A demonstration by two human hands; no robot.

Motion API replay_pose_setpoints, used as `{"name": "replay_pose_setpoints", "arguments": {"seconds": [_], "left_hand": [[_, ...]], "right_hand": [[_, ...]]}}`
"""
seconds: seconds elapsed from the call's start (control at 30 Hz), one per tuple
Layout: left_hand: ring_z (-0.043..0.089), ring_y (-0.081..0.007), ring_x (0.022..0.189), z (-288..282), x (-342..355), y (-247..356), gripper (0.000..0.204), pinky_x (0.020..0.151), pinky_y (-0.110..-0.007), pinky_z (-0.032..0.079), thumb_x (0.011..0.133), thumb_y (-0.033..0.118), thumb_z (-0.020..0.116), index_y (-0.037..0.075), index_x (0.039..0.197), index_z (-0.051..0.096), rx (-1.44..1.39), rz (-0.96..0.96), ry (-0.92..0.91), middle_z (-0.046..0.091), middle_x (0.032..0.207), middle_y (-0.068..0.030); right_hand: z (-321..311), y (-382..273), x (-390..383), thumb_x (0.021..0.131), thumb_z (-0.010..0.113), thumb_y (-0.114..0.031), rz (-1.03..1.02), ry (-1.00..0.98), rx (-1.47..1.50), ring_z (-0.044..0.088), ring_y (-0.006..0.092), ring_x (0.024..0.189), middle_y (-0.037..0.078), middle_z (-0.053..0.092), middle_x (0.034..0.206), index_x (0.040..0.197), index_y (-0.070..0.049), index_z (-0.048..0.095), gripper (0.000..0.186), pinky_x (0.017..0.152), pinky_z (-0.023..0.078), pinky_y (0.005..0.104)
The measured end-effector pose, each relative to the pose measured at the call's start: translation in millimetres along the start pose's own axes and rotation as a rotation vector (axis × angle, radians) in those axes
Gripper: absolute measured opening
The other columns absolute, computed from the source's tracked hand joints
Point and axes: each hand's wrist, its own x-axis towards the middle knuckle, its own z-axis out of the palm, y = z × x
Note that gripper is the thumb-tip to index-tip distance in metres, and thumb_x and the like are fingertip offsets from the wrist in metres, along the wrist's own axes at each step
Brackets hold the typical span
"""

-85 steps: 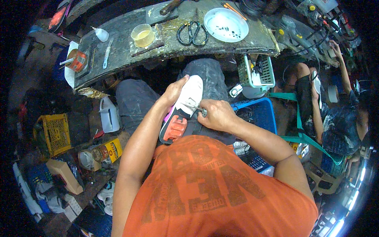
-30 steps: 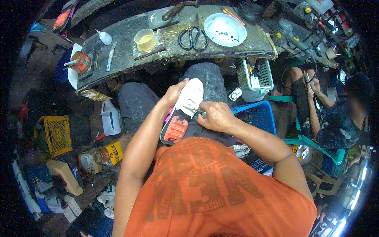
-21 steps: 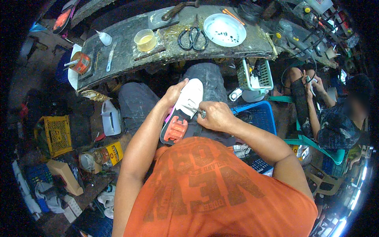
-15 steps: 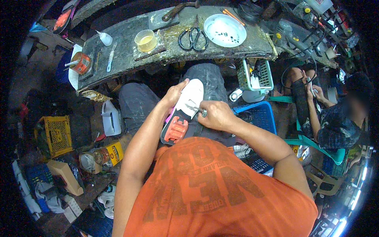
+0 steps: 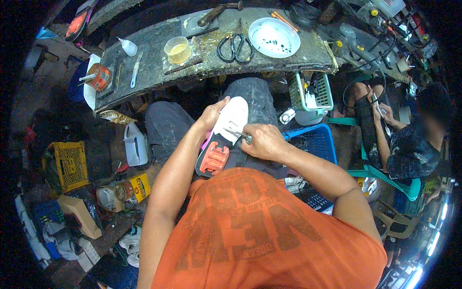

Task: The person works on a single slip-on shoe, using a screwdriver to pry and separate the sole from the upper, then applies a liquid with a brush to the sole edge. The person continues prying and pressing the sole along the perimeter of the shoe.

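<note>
- Right hand [image 5: 263, 140], one of the wearer's two, curled tight around one slim metal tool [image 5: 236, 132], its tip against the white part of a shoe
- Left hand [image 5: 211, 115] gripped the left side of that one white shoe [image 5: 234, 111], which sat over the wearer's lap by the right thigh, toe toward the bench
- Bench [image 5: 149, 67], counted: one pair of scissors [image 5: 234, 44], one round bowl [image 5: 264, 29], two orange sticks [image 5: 285, 20], one cup [image 5: 171, 54], one squeeze bottle [image 5: 128, 46], one can [image 5: 101, 77], one wooden-handled hammer [image 5: 211, 15]
- To the right, one co-worker [image 5: 409, 154], seated, both hands at a thin pale object, kind unclear
- Hidden: tool's handle mostly inside the right fist; left fingers partly behind the shoe; exact contact at the tip too small to make out
- Blue basket [image 5: 332, 139] partly covered by the right forearm, contents dark; outer rim of the view black, shelves at upper right a hard-to-sort tangle
- Shoe: smooth white front, black rear section, glimpse of pink along the left side, ribbed orange-red block [image 5: 214, 158] at the heel
- Bench top grey, rough, stained, front edge ragged; bowl white with black flecks inside; cup see-through with something yellowish; scissors with big black loops
- Yellow crate [image 5: 70, 164] of latticed plastic at left; wearer's trousers [image 5: 166, 125] dark with pale smears, shirt [image 5: 269, 216] orange with faded dark print
</note>
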Motion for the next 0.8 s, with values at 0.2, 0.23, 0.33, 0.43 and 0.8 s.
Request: {"name": "replay_pose_setpoints", "arguments": {"seconds": [0.2, 0.23, 0.33, 0.43, 0.8], "left_hand": [[0.074, -0.0213, 0.084, 4.9, -5.0, 1.6, 0.052, 0.077, -0.036, 0.060, 0.107, 0.048, 0.059, 0.000, 0.120, 0.074, 0.028, 0.000, 0.027, 0.077, 0.103, -0.0128], [0.074, -0.0213, 0.084, 6.1, -6.5, 2.5, 0.053, 0.077, -0.036, 0.060, 0.107, 0.049, 0.059, 0.000, 0.119, 0.074, 0.051, 0.004, 0.039, 0.077, 0.102, -0.0126], [0.074, -0.0210, 0.083, 9.2, -10.2, 5.5, 0.053, 0.077, -0.036, 0.060, 0.107, 0.049, 0.059, 0.000, 0.119, 0.074, 0.054, 0.004, 0.041, 0.077, 0.101, -0.0119], [0.074, -0.0208, 0.082, 11.1, -12.6, 7.7, 0.052, 0.076, -0.036, 0.059, 0.108, 0.049, 0.059, 0.000, 0.119, 0.074, 0.077, -0.006, 0.041, 0.077, 0.101, -0.0115], [0.074, -0.0205, 0.081, 17.9, -15.8, 10.6, 0.052, 0.076, -0.035, 0.059, 0.108, 0.048, 0.057, -0.001, 0.116, 0.074, 0.109, -0.007, 0.067, 0.077, 0.100, -0.0114]], "right_hand": [[-0.2, -1.4, -0.3, 0.085, 0.068, -0.028, 0.007, 0.030, 0.011, 0.075, 0.0435, 0.086, 0.024, 0.076, 0.092, 0.091, -0.001, 0.072, 0.028, 0.080, 0.061, 0.0551], [-0.6, -1.5, -0.3, 0.085, 0.068, -0.028, -0.006, 0.021, 0.007, 0.075, 0.0435, 0.086, 0.024, 0.076, 0.092, 0.091, -0.001, 0.072, 0.028, 0.080, 0.061, 0.0551], [-1.2, -2.2, 0.0, 0.085, 0.069, -0.028, -0.009, 0.009, 0.001, 0.075, 0.0434, 0.086, 0.025, 0.076, 0.091, 0.092, -0.001, 0.072, 0.028, 0.080, 0.061, 0.0552], [-1.7, -2.4, 0.2, 0.085, 0.069, -0.029, 0.011, 0.012, 0.005, 0.075, 0.0438, 0.087, 0.025, 0.075, 0.090, 0.092, -0.001, 0.072, 0.028, 0.080, 0.061, 0.0555], [-0.2, 1.0, -0.2, 0.085, 0.069, -0.030, -0.008, 0.015, 0.017, 0.075, 0.0445, 0.085, 0.023, 0.075, 0.090, 0.091, -0.002, 0.071, 0.028, 0.080, 0.060, 0.0556]]}}
